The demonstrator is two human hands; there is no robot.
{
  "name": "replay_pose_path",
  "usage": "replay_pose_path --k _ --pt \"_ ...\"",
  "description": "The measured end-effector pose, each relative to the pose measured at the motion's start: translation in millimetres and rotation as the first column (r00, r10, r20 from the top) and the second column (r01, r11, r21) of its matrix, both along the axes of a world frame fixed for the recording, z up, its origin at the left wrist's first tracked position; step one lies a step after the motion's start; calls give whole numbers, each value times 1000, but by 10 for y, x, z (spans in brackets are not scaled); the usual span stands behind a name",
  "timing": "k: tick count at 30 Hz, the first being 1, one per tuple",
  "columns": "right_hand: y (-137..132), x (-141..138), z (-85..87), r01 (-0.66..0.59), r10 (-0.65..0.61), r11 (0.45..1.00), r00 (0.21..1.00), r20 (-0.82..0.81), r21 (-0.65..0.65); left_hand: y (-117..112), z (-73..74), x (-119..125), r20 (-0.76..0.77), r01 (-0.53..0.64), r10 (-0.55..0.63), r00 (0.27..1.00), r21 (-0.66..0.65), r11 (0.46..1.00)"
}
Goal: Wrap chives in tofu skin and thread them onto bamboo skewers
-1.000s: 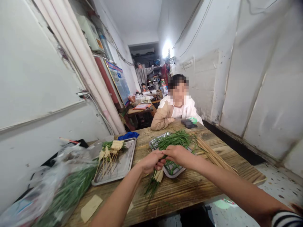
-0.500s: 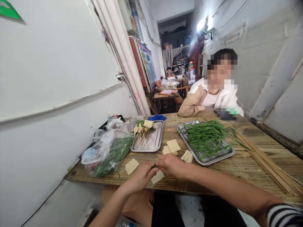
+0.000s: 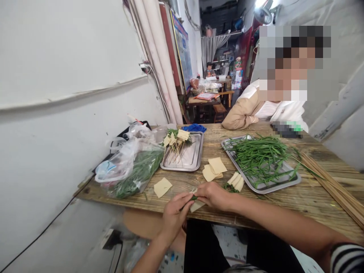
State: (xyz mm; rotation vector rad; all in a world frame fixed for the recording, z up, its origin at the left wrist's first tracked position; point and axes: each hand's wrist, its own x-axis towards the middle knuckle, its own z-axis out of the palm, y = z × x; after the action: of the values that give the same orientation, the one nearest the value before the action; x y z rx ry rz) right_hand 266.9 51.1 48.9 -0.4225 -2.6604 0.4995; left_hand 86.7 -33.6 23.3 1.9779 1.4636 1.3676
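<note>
Close together at the table's front edge, my left hand [image 3: 176, 206] and my right hand [image 3: 212, 195] are both closed on a small bunch of green chives [image 3: 193, 197]. My fingers hide most of the bunch. Beneath them lies a square tofu sheet [image 3: 197, 206], partly covered. Another single sheet [image 3: 163, 187] rests flat to the left of my left hand. Beyond my right hand is a small pile of sheets [image 3: 214, 168]. Several pale rolls [image 3: 236, 181] with green ends lie side by side to its right.
A metal tray [image 3: 284, 185] at right carries long green chives [image 3: 256, 155]. The left tray [image 3: 187, 159] holds skewered pieces [image 3: 173, 140]. Plastic bags of greens [image 3: 142, 170] lie by the wall. Bamboo sticks [image 3: 335, 185] lie far right. A person [image 3: 244, 110] sits opposite, arm on the table.
The view has tilted down and shifted. My hands stay together on the chives, and the left hand has turned more upright. The person opposite has leaned to the right.
</note>
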Motion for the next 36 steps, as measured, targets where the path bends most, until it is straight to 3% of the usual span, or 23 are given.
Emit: replay_pose_path --k 5,9,14,19,23,29,33,36 --pt "27 47 -30 -1 1 1000 998 69 7 29 -59 -24 -136 68 -51 989 126 990" --pt "53 60 -100 -16 1 991 994 112 133 43 -40 -10 -262 128 -71 963 207 970" --pt "92 75 -186 -120 103 926 993 64 358 11 -18 36 -362 110 8 932 305 946" --pt "107 112 -237 -166 151 872 986 69 461 -30 -56 61 -387 106 19 922 301 948" --pt "66 99 -260 -190 142 879 980 139 437 -45 -69 50 -447 110 24 894 272 956" --pt "-32 72 -197 -76 14 969 966 256 235 -58 -152 -56 -668 167 0 744 186 968" --pt "-85 97 -145 -101 32 971 952 306 215 -51 -230 -92 -680 212 -31 732 184 960" --pt "-109 95 -130 -70 -5 972 949 314 226 -62 -184 -70 -676 235 -64 734 164 958"
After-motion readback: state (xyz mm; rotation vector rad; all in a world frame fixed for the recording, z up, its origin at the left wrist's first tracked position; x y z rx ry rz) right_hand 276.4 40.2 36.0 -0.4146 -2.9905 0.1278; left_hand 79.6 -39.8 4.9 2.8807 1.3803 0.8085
